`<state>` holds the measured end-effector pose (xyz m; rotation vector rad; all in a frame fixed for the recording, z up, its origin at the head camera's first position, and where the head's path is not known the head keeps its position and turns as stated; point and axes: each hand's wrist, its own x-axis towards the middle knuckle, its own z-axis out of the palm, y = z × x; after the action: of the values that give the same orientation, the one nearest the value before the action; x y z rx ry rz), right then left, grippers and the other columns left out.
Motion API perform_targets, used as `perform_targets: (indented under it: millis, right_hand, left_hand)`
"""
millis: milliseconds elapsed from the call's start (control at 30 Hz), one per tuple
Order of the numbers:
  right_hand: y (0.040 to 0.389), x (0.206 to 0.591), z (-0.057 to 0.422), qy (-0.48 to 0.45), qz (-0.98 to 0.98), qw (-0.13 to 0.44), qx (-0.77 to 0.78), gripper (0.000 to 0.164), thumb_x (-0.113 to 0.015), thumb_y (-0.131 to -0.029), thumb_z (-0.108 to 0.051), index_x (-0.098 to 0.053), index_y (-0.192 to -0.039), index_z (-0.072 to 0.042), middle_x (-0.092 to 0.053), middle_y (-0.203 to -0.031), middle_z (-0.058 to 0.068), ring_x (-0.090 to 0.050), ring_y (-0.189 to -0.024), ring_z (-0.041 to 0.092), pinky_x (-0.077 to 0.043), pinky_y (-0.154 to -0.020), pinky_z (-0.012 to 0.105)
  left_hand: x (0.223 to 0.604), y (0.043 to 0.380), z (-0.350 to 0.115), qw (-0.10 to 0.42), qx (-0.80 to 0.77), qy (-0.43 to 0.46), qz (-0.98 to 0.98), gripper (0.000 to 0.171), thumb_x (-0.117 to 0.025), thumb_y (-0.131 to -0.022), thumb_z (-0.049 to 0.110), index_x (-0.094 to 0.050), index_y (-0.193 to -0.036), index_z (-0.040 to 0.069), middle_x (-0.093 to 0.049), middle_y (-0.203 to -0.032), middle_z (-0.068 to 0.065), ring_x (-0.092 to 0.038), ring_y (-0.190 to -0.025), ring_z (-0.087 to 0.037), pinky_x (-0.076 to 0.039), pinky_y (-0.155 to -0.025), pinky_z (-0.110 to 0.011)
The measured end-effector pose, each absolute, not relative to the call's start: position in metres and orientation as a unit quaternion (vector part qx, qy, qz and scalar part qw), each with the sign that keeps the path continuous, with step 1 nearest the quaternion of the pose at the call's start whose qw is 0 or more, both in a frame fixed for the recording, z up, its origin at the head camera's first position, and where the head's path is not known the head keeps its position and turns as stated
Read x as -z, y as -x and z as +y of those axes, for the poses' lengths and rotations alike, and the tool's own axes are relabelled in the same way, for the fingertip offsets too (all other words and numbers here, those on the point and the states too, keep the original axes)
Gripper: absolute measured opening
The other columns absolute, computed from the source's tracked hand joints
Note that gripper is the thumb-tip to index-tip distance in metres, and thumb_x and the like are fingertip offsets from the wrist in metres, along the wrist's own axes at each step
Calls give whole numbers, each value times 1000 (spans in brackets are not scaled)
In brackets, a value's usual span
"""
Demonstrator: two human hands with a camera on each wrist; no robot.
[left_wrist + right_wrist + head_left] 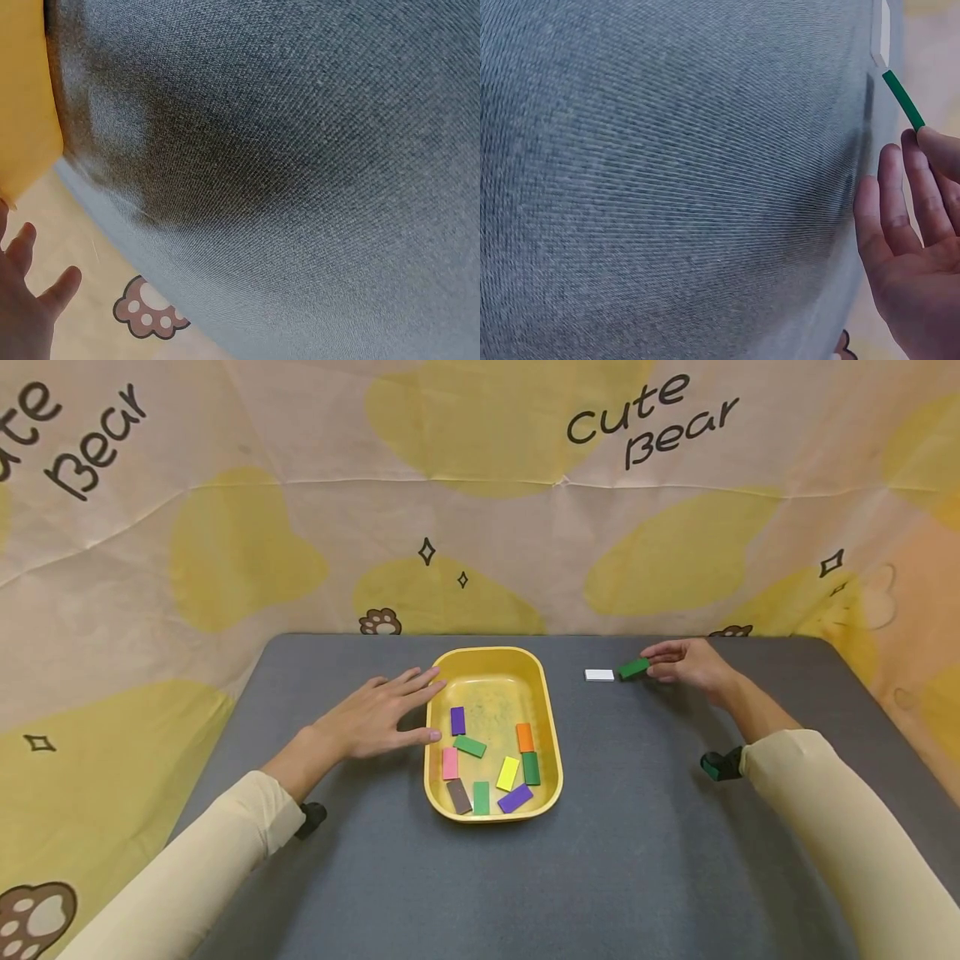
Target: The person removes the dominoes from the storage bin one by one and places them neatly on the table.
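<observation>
My right hand (692,667) pinches one end of a dark green rectangular block (633,669) between thumb and fingertips. The right wrist view shows that green block (904,100) edge-on, tilted above the table. Just left of it, a white block (599,675) lies flat on the table. My left hand (378,714) has its fingers spread at the left rim of a yellow tray (551,727); whether they touch the rim I cannot tell. Inside the tray lie several coloured blocks, among them an orange block (524,737), a pink block (450,763) and a yellow block (507,773).
The grey cloth-covered table (615,860) ends at a patterned curtain (480,527) along its back edge. A dark wrist strap piece (722,765) hangs under the right sleeve, and another dark piece (311,819) sits under the left sleeve.
</observation>
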<state>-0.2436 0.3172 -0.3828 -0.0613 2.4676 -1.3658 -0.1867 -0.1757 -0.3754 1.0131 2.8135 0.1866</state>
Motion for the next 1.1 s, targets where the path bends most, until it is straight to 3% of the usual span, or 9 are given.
perform_targets:
  millis: [367, 700, 1100]
  right_hand:
    - [247, 394, 319, 15, 866, 158, 475, 43, -64, -97, -6, -52, -135, 11, -64, -126, 22, -66, -90, 3, -54, -79, 23]
    - [248, 398, 319, 11, 882, 152, 445, 39, -65, -95, -3, -55, -130, 11, -68, -107, 12, -62, -82, 2, -53, -76, 23]
    - [246, 390, 320, 19, 880, 179, 439, 42, -64, -96, -5, -53, -131, 14, -67, -109, 14, -62, -87, 9, -53, -77, 24]
  left_hand:
    - [376, 187, -175, 74, -65, -336, 937, 87, -40, -92, 76, -25, -160, 24, -16, -166, 5, -19, -151, -27, -27, -112, -59]
    - [374, 187, -174, 81, -66, -331, 938, 86, -41, -92, 75, -25, -160, 23, -16, -166, 4, -19, -151, -27, -27, -112, -59]
    - [373, 186, -175, 77, -61, -337, 936, 86, -43, -93, 73, -25, -160, 22, -16, -166, 2, -20, -151, -28, -28, -112, -58]
